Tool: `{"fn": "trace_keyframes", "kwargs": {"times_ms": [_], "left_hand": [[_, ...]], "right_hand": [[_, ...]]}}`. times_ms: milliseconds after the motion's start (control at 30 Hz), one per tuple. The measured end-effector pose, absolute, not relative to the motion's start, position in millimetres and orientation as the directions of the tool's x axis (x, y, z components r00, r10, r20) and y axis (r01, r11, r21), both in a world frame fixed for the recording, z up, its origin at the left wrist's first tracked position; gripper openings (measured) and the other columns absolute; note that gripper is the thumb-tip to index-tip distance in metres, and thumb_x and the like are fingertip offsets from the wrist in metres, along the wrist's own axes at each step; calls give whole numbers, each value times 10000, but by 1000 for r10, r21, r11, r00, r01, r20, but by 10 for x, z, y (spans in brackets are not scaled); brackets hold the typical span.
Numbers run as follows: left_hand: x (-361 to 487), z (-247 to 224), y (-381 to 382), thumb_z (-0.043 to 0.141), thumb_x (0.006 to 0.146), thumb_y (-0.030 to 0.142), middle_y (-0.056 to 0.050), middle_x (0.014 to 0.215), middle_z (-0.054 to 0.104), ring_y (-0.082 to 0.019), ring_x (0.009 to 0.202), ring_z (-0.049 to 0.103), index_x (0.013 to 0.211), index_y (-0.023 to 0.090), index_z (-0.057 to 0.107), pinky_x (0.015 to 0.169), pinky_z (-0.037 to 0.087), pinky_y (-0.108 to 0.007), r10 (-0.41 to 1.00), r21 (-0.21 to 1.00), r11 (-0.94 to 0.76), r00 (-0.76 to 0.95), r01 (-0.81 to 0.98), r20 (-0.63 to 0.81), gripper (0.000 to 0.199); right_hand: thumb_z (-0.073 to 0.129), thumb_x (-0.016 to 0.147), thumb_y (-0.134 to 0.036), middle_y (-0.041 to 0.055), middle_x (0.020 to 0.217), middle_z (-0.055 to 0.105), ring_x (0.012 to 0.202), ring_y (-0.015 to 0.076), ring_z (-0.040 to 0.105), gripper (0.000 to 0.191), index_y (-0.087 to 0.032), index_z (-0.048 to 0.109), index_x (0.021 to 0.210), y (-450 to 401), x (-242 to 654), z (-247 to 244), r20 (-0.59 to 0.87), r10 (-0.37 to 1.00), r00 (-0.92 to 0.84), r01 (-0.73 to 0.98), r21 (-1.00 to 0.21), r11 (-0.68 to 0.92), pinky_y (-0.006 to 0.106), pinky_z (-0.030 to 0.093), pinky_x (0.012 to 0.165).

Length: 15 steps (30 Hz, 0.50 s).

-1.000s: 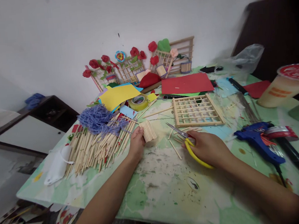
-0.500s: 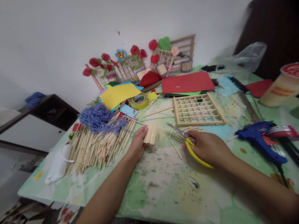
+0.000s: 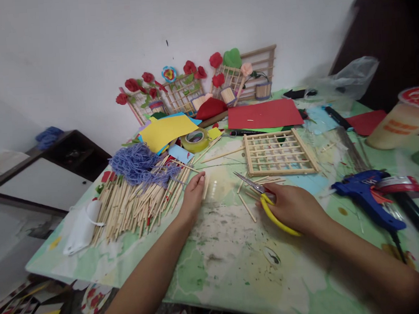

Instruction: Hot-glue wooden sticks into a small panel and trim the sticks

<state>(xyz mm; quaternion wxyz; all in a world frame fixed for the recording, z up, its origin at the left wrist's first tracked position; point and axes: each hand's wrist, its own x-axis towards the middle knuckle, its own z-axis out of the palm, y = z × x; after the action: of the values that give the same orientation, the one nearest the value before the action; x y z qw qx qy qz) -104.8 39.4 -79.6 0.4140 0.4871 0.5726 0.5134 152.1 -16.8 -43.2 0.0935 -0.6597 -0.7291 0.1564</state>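
Note:
My left hand [image 3: 194, 196] is closed on a small panel of short wooden sticks [image 3: 205, 187], which shows only as a narrow edge beside the fingertips. Just right of it, shiny pale spots [image 3: 215, 189] show; whether they are glue or tape I cannot tell. Scissors [image 3: 266, 205] with yellow handles are in my right hand [image 3: 295, 206], their blades pointing up and left over the table. Loose cut sticks [image 3: 247, 208] lie under and beside the blades. Beyond my right hand is a wooden stick lattice [image 3: 280, 153], flat on the table.
A large pile of sticks [image 3: 127, 208] and purple yarn [image 3: 134, 164] lie left. A blue glue gun [image 3: 368, 193] and a lidded cup [image 3: 402, 119] are at right. Coloured paper [image 3: 264, 114] and a tape roll [image 3: 195, 140] lie behind. Flower-decorated lattices [image 3: 183, 94] lean on the wall.
My left hand has turned the stick panel from nearly face-on to edge-on. My right hand with the scissors has stayed almost in place; the view has shifted slightly.

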Motion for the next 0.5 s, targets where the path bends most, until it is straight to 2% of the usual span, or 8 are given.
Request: {"fn": "trace_keyframes", "kwargs": {"times_ms": [100, 167, 233, 333, 400, 500], "left_hand": [[-1038, -764, 357, 569, 817, 461, -79, 1311, 557, -247, 1271, 439, 1150, 218, 629, 1114, 233, -402, 980, 953, -89, -146, 288, 135, 417], [-1033, -715, 333, 654, 756, 437, -91, 1367, 506, -268, 1318, 387, 1192, 225, 607, 1137, 188, -408, 984, 926, -122, -78, 357, 160, 488], [-1056, -646, 324, 775, 625, 401, -117, 1407, 457, -312, 1357, 327, 1222, 221, 586, 1149, 157, -436, 987, 893, -156, 39, 421, 154, 652], [-1172, -532, 348, 866, 449, 368, -121, 1466, 378, -338, 1387, 264, 1289, 239, 529, 1149, 156, -459, 930, 815, -290, 348, 503, 116, 914], [-1284, -476, 385, 871, 422, 368, -97, 1508, 307, -322, 1398, 242, 1349, 263, 460, 1149, 162, -447, 856, 795, -357, 512, 490, 70, 1019], [-1432, -451, 454, 866, 436, 350, -99, 1530, 249, -312, 1403, 231, 1406, 261, 371, 1147, 168, -441, 845, 788, -356, 533, 503, 42, 1092]], "right_hand": [[513, 800, -492, 52, 859, 710, 734, 233, 624, 317, -253, 650, 956, -164, 1520, -435, -66, 991, -116, 933, -351, 86, 278, 259, 522], [519, 791, -502, 50, 854, 711, 726, 234, 624, 316, -252, 646, 937, -161, 1517, -433, -72, 991, -111, 936, -343, 80, 278, 250, 515], [521, 789, -504, 50, 851, 710, 723, 234, 621, 319, -253, 645, 941, -158, 1515, -429, -81, 991, -106, 940, -334, 73, 278, 247, 515], [524, 787, -502, 52, 853, 710, 720, 233, 616, 327, -255, 648, 961, -157, 1516, -421, -90, 990, -106, 939, -337, 70, 280, 250, 518], [528, 785, -499, 50, 853, 709, 722, 233, 616, 325, -254, 648, 961, -160, 1518, -418, -88, 990, -112, 935, -346, 75, 279, 250, 518], [528, 785, -494, 46, 850, 708, 731, 236, 618, 315, -254, 644, 953, -165, 1521, -419, -87, 989, -116, 933, -351, 78, 276, 252, 518]]}}
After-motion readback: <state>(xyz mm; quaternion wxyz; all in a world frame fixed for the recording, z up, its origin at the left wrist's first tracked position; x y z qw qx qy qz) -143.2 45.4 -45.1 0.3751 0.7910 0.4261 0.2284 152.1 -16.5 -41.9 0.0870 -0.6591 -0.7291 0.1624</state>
